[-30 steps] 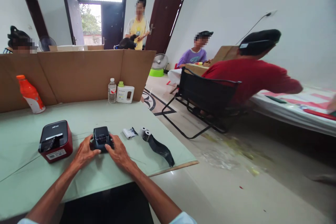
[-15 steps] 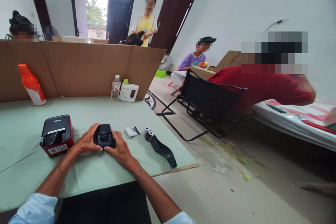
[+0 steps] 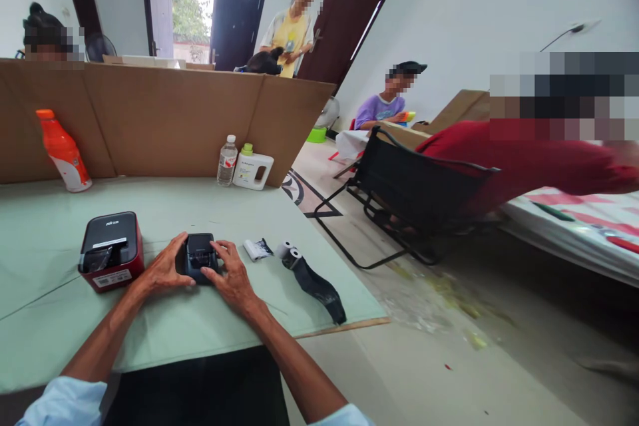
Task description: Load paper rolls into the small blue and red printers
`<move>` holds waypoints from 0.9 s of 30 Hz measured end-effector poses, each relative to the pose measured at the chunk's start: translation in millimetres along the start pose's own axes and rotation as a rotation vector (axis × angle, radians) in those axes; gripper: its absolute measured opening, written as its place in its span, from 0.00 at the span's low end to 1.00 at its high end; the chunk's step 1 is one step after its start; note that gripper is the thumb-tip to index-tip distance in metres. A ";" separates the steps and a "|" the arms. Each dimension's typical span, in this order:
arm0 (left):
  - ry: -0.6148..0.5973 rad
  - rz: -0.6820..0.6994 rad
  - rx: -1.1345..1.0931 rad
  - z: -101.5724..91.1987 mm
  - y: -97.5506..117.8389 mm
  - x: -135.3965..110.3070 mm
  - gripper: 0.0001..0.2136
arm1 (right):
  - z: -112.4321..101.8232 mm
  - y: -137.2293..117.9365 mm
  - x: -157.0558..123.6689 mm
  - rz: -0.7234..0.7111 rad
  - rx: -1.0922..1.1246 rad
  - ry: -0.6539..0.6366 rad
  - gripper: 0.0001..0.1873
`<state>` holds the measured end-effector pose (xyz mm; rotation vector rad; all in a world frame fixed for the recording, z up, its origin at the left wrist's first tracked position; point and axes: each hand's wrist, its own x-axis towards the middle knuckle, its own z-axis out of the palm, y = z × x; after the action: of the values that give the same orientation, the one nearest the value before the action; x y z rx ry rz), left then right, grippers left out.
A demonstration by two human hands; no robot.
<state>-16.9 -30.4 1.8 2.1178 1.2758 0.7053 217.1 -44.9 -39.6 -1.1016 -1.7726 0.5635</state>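
A small black device, apparently a portable receipt printer point(image 3: 200, 254), sits on the pale green tabletop between my hands. My left hand point(image 3: 167, 265) is curved around its left side, thumb along the near edge. My right hand point(image 3: 233, 276) holds the right side, thumb at the near right corner and a fingertip at the far right corner. To the left is a red and black box point(image 3: 110, 246) with a label on its front. On the right lie a small white packet point(image 3: 257, 249), white paper rolls point(image 3: 289, 251) and a black strap point(image 3: 318, 287).
A cardboard partition point(image 3: 174, 123) closes off the table's far side. Before it stand an orange bottle point(image 3: 64, 153), a clear water bottle point(image 3: 227, 161) and a white jug point(image 3: 253, 168). A black folding chair point(image 3: 414, 193) holds a person in red; other people are farther back.
My right hand has shifted its hold, its fingers now more spread along the printer's right edge. My left hand stays in place. The whole view has turned slightly.
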 end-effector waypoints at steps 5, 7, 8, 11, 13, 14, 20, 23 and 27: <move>0.036 -0.022 -0.007 6.0 3.6 -8.3 0.49 | 2.8 3.8 5.7 -0.032 0.046 0.026 0.18; 0.046 -0.020 -0.004 7.8 5.3 -10.0 0.48 | 3.0 2.4 6.7 -0.039 0.057 0.043 0.16; 0.050 -0.021 -0.003 8.3 5.9 -10.5 0.47 | 2.0 1.2 7.2 -0.046 0.052 0.044 0.16; 0.052 -0.028 -0.007 7.9 7.2 -11.6 0.47 | -5.9 -1.8 9.3 -0.077 0.042 -0.018 0.22; 0.043 -0.012 -0.025 5.9 7.9 -12.5 0.47 | -13.5 -1.5 11.3 -0.066 0.072 -0.098 0.25; 0.041 -0.002 -0.040 4.6 8.2 -12.9 0.47 | -17.1 -0.6 12.5 -0.049 0.094 -0.133 0.26; 0.055 -0.007 -0.143 1.2 9.0 -10.6 0.33 | -22.5 6.4 23.0 -0.016 0.135 -0.149 0.19; 0.070 -0.037 -0.164 3.7 8.7 -7.4 0.32 | -17.1 5.2 28.8 -0.035 0.084 -0.132 0.17; 0.077 -0.057 -0.195 5.4 8.0 -8.5 0.32 | -9.5 0.1 32.0 -0.071 0.005 -0.084 0.15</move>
<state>-11.9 -42.2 2.3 1.9070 1.2485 0.8577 220.7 -17.9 -20.3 -1.0208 -1.8745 0.5782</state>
